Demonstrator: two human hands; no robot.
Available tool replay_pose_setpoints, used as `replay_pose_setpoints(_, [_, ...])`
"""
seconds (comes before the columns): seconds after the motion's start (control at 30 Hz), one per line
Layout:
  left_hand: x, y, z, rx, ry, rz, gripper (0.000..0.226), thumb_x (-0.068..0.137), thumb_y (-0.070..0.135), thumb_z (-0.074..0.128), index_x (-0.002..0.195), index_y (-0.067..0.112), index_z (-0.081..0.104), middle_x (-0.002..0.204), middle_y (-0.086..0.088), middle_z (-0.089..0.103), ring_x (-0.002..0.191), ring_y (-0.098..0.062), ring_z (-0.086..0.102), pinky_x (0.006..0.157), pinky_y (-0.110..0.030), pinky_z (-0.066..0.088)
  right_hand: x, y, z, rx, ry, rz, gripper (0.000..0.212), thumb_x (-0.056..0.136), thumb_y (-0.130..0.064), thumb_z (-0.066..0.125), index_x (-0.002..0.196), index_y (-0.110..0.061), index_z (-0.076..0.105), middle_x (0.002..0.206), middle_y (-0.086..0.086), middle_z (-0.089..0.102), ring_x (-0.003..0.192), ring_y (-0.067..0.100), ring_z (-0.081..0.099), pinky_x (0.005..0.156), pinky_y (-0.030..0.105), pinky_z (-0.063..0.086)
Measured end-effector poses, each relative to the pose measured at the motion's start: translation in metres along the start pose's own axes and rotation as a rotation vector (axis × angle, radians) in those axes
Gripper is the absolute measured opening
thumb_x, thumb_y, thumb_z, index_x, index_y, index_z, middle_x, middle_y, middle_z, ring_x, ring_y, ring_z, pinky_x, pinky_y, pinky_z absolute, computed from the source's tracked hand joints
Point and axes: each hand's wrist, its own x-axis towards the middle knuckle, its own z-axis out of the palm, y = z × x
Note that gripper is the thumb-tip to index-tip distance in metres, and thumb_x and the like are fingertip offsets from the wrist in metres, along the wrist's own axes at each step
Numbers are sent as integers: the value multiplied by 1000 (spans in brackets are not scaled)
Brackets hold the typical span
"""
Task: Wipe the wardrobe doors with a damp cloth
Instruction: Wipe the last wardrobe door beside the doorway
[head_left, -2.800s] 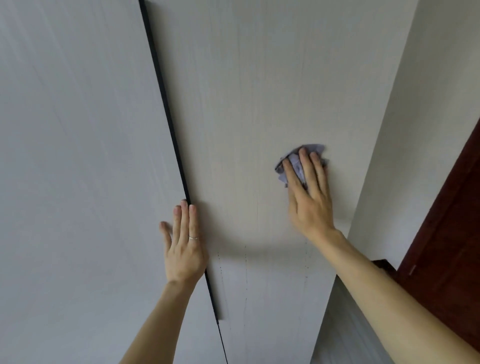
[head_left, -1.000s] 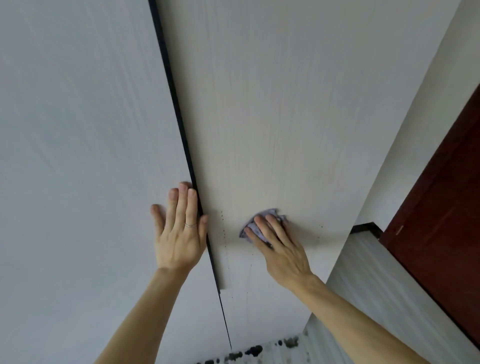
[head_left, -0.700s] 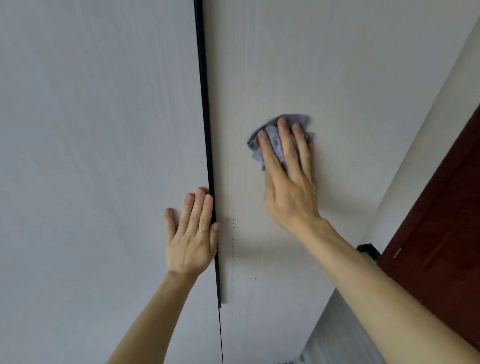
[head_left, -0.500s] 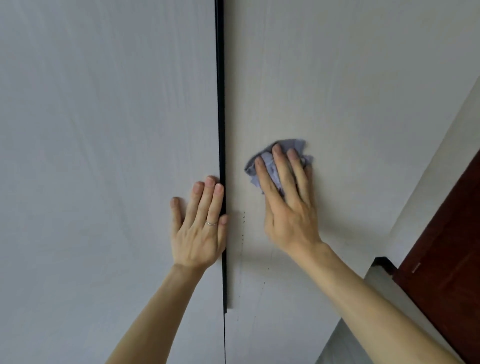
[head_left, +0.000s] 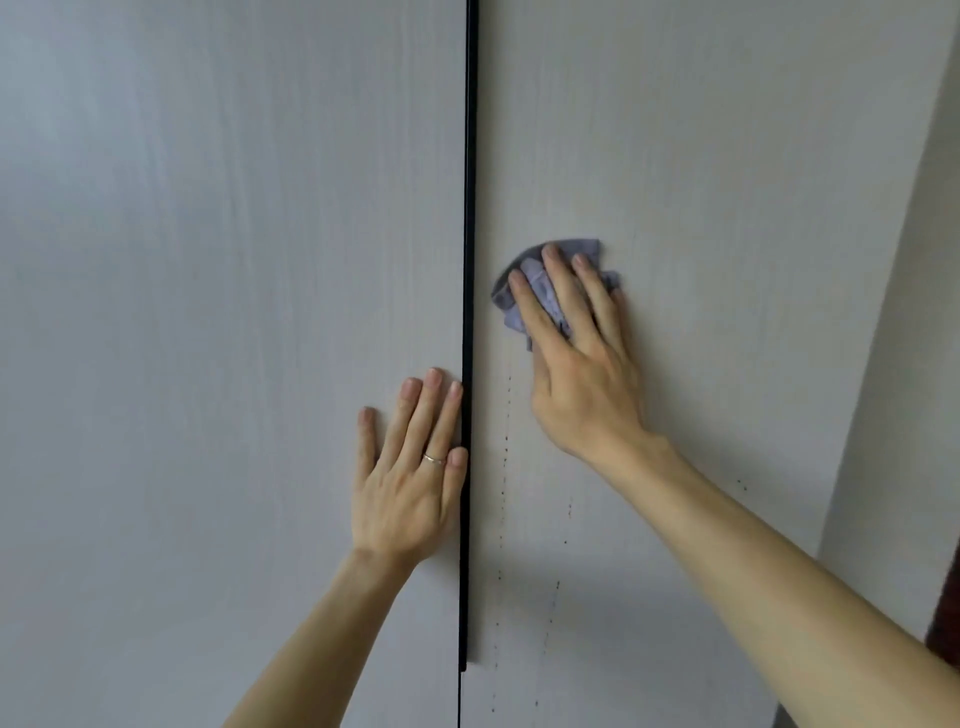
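Note:
Two pale grey wood-grain wardrobe doors fill the view, the left door (head_left: 208, 338) and the right door (head_left: 727, 182), split by a black vertical handle strip (head_left: 469, 208). My right hand (head_left: 582, 364) presses a crumpled blue-grey cloth (head_left: 540, 291) flat against the right door, fingers straight and spread over it. My left hand (head_left: 410, 473), wearing a ring, rests flat on the left door right beside the black strip. Small dark specks (head_left: 504, 488) dot the right door below the cloth.
A plain light wall (head_left: 904, 364) runs down the right side past the wardrobe's edge. A sliver of dark red-brown door (head_left: 945, 634) shows at the lower right edge.
My right hand slid the cloth down low, up high, then back to mid height on the right door. My left hand stayed flat by the strip. The view turned to face the doors squarely.

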Motion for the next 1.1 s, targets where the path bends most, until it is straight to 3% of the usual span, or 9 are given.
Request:
replay_pose_setpoints(0.13, [1, 2, 2, -1, 28, -18, 55, 107, 36, 17, 160, 20, 19, 168, 2, 12, 155, -16, 7, 125, -45, -1, 17, -5, 10, -32, 38, -2, 61, 90, -11, 47, 151, -17, 41, 160, 10, 31, 148, 35, 24, 120, 54, 19])
replay_pose_setpoints(0.3, [-27, 7, 14, -1, 75, -26, 56, 106, 34, 21, 160, 22, 19, 168, 2, 13, 155, -15, 5, 125, -44, -2, -61, -18, 31, -27, 51, -105, 60, 90, -13, 47, 150, -17, 43, 161, 8, 31, 149, 31, 24, 119, 55, 22])
replay_pose_setpoints(0.5, [-61, 3, 25, -4, 74, 6, 55, 106, 35, 20, 160, 22, 21, 168, 3, 14, 155, -15, 7, 125, -43, 3, -213, -25, 51, -136, -115, -336, 63, 91, -12, 35, 153, -21, 37, 162, 3, 28, 150, 26, 23, 115, 52, 33])
replay_pose_setpoints(0.6, [-74, 3, 27, -12, 42, -5, 56, 107, 38, 17, 161, 25, 18, 168, 6, 10, 155, -13, 3, 125, -43, 1, -210, -12, 43, -187, -206, -391, 68, 86, -16, 36, 154, -25, 35, 162, 2, 28, 150, 25, 23, 116, 49, 29])
replay_pose_setpoints(0.73, [-79, 4, 23, -26, -15, -32, 60, 105, 50, 11, 161, 29, 9, 169, 11, -1, 155, -10, -5, 124, -42, -5, -129, 1, 26, -157, -152, -147, 69, 87, -17, 43, 155, -25, 31, 164, 6, 23, 151, 30, 19, 119, 52, 23])
replay_pose_setpoints(0.87, [-78, 3, 21, 4, -39, -38, 71, 101, 61, 24, 161, 32, -2, 168, 12, -11, 154, -11, -12, 124, -43, -10, -79, 12, 11, -71, -119, 51, 65, 93, -17, 39, 157, -26, 26, 166, 4, 14, 153, 27, 9, 123, 49, 10])
replay_pose_setpoints(0.97, [-79, 5, 23, -10, -35, -45, 71, 101, 59, 25, 161, 31, -3, 168, 11, -11, 154, -11, -12, 124, -44, -10, -120, 9, 24, -44, -56, 108, 63, 95, -20, 33, 157, -24, 24, 166, 3, 13, 153, 26, 6, 123, 49, 12])
replay_pose_setpoints(1.1, [-83, 15, 28, -90, 1, -104, 64, 103, 50, 23, 161, 35, 1, 168, 10, -6, 154, -11, -10, 123, -44, -13, -245, -9, 56, -48, -28, 31, 66, 92, -9, 46, 155, -19, 30, 165, 5, 19, 153, 29, 13, 119, 55, 21])
